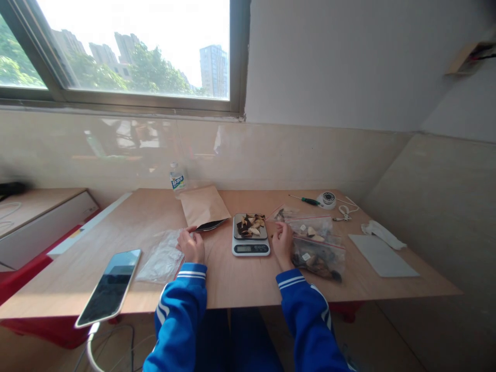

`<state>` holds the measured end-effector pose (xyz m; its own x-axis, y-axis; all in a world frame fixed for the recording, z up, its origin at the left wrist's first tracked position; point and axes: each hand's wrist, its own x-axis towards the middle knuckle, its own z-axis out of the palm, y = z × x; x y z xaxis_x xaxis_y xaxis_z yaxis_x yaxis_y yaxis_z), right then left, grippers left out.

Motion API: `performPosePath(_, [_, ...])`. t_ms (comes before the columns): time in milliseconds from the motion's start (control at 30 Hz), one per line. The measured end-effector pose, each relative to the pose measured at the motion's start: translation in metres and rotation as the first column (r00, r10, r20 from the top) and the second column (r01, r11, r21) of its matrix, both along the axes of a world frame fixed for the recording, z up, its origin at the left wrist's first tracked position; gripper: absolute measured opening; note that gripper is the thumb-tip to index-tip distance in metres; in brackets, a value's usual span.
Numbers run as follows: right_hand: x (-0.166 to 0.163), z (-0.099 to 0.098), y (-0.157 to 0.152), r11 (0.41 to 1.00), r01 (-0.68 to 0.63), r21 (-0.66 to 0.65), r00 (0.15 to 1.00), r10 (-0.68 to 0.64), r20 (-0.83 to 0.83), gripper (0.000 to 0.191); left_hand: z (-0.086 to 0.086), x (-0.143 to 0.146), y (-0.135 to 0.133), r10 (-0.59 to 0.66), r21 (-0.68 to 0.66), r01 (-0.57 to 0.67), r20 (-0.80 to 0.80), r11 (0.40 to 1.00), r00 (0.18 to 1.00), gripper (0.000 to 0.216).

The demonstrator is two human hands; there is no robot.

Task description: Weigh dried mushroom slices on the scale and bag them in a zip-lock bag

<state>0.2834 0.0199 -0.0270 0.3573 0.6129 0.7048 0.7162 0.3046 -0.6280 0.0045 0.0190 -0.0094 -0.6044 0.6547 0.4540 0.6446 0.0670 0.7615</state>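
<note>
A small kitchen scale (pixel 250 247) sits mid-table with a pile of dark and pale dried pieces (pixel 251 225) on its platform. My left hand (pixel 191 245) rests on the table left of the scale, fingers curled, beside the open end of a brown paper pouch (pixel 204 206). My right hand (pixel 282 243) lies to the right of the scale, against a clear zip bag (pixel 318 250) filled with more dried pieces. Whether its fingers grip anything is unclear. Both arms wear blue sleeves with white stripes.
An empty clear bag (pixel 163 257) and a phone (pixel 109 287) lie at the left. A water bottle (pixel 177 180) stands by the wall. A screwdriver (pixel 304 200), a round white device (pixel 327 199), a grey sheet (pixel 382 255) and a crumpled white thing (pixel 382 232) are on the right.
</note>
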Motion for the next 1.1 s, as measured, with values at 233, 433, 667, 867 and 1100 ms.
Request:
performPosePath(233, [0.001,-0.004,0.002,1.0,-0.014,-0.004,1.0,0.014,-0.014,0.029,0.004,0.002,-0.01,0.016,0.01,-0.015,-0.012,1.0,1.0,0.022])
performPosePath(433, [0.002,-0.004,0.002,1.0,-0.023,-0.012,1.0,0.023,-0.012,0.026,0.009,0.004,-0.04,0.151,-0.073,-0.154,-0.05,0.985,0.987,0.031])
performPosePath(667, [0.002,-0.004,0.003,0.999,-0.039,-0.021,0.999,0.039,-0.019,0.026,-0.004,0.004,-0.069,0.228,-0.062,-0.246,-0.218,0.967,0.949,0.051])
performPosePath(867, [0.0,-0.001,-0.004,0.997,-0.078,0.001,0.996,0.078,-0.052,0.024,-0.007,0.002,-0.072,0.141,-0.279,-0.225,-0.289,0.933,0.947,0.045])
performPosePath(1100, [-0.001,0.008,-0.018,0.991,-0.133,0.015,0.991,0.133,-0.018,0.024,0.001,-0.003,-0.085,0.054,-0.348,-0.119,-0.19,0.93,0.98,0.033])
